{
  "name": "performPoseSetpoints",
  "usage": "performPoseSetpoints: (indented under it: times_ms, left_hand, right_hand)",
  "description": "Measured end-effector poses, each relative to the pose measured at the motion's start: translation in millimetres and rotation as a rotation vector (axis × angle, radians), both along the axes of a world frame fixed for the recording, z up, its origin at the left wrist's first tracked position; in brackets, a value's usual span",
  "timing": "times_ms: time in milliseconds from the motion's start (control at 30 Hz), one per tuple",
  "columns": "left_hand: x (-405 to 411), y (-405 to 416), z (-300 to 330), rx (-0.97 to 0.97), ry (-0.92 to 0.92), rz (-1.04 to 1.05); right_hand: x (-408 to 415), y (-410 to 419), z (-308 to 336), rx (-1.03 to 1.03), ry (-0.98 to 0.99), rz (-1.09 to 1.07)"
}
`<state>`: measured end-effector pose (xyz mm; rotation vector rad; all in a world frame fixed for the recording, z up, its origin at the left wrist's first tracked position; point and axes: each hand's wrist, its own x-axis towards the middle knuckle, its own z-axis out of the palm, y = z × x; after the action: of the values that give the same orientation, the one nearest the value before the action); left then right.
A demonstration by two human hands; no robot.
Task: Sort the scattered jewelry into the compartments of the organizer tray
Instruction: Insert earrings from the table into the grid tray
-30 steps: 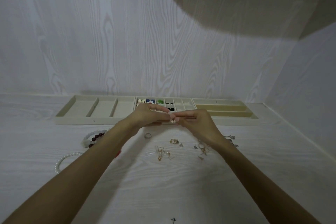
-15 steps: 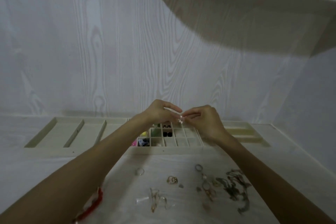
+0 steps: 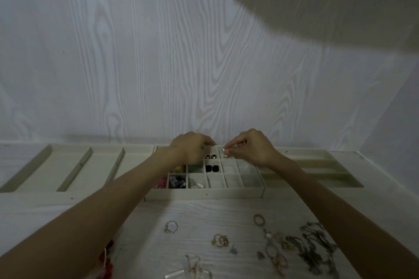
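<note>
Left hand (image 3: 192,149): forearm stretched forward over the organizer tray (image 3: 204,193), knuckles up, fingers curled down over the tray's far row of small compartments; whether its grip grasps anything cannot be told.

Right hand (image 3: 251,147): forearm stretched forward, thumb and forefinger pinching a small pale earring (image 3: 225,153) above a far-row compartment, just right of the cell holding two dark round studs (image 3: 210,156).

Tray cells: two black square pieces (image 3: 212,168) mid-row; coloured items at the left cells.

Scattered jewelry on the surface (image 3: 226,210) near the viewer: silver ring (image 3: 171,226), gold rings (image 3: 220,240), tangled chains (image 3: 315,247).

No legible writing or brand marks.
</note>
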<state>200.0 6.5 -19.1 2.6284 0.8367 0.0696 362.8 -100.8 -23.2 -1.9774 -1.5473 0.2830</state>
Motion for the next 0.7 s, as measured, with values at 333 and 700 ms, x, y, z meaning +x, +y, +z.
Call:
performPoseSetpoints:
  times_ms: [333,700]
  left_hand:
    - [4.9,4.3,2.2,0.018,0.024,-0.032]
    - [5.0,3.0,1.9,-0.009,0.018,-0.044]
  right_hand:
    - [0.4,17.1,-3.1,-0.132,-0.103,0.027]
    - [0.6,20.4,-0.5,-0.196,-0.245,0.044]
